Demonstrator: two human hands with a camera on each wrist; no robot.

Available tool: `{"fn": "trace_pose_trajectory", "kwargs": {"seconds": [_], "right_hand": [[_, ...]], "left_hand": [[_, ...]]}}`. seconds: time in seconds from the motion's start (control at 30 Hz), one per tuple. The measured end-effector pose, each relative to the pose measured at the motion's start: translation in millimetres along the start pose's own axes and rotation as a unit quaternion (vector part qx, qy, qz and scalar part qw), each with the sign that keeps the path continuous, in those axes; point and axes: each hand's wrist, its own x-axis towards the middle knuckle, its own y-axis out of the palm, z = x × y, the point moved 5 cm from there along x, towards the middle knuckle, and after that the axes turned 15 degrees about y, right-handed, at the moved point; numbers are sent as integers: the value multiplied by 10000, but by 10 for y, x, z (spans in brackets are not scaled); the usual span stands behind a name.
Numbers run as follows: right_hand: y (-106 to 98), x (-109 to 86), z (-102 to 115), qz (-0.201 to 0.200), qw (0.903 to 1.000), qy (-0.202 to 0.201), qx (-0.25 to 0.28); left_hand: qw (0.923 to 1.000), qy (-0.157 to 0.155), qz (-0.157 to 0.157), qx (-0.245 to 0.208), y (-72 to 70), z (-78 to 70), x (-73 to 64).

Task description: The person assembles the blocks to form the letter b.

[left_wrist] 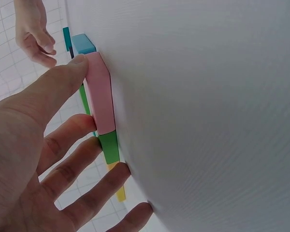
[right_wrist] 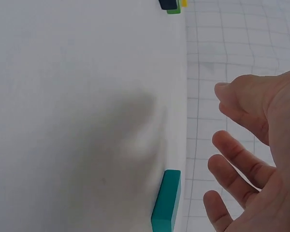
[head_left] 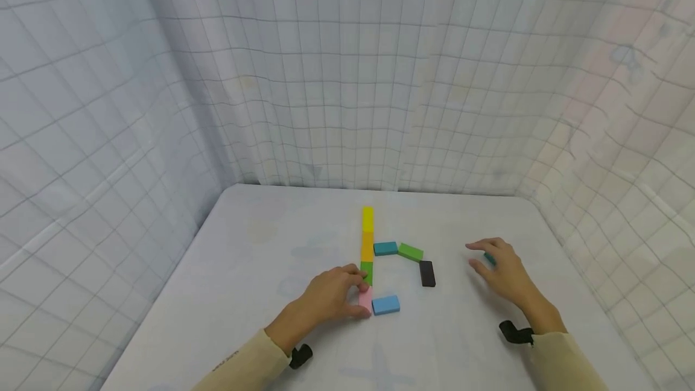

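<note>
My left hand (head_left: 331, 297) pinches a pink block (left_wrist: 100, 94) lengthwise, thumb at its near end and index finger at the far end. Beyond the pink block a green block (head_left: 367, 273), an orange block (head_left: 367, 246) and a yellow block (head_left: 368, 219) continue in a straight line. Against the pink block's right side lies a light blue block (head_left: 386, 305). Off to the right, my right hand (head_left: 505, 273) hovers above the table with fingers apart and nothing between them. Below it lies a teal block (right_wrist: 166, 200), partly hidden by the hand in the head view.
From the orange block, another teal block (head_left: 385, 248), a second green block (head_left: 410, 252) and a black block (head_left: 428, 274) curve rightward and toward me. The white table (head_left: 260, 240) is enclosed by grid-patterned cloth walls (head_left: 347, 77) at the back and sides.
</note>
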Motion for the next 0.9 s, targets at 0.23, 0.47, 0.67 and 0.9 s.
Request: {"fn": "trace_pose_trajectory", "kwargs": {"seconds": [0.23,0.47,0.67,0.9], "right_hand": [[-13,-12,-259,21,9984,501,-251],[-69,20,-427,137,9951,806,-561],[-88,57,-569,188,9935,959,-589],[-121,66,-696,249,9910,1203,-535]], "left_hand": [[9999,-70,77,30,31,11,-6],[9998,-142,77,130,41,22,-8],[9997,-129,66,178,39,15,-13],[9997,-138,71,177,27,1,-18]]}}
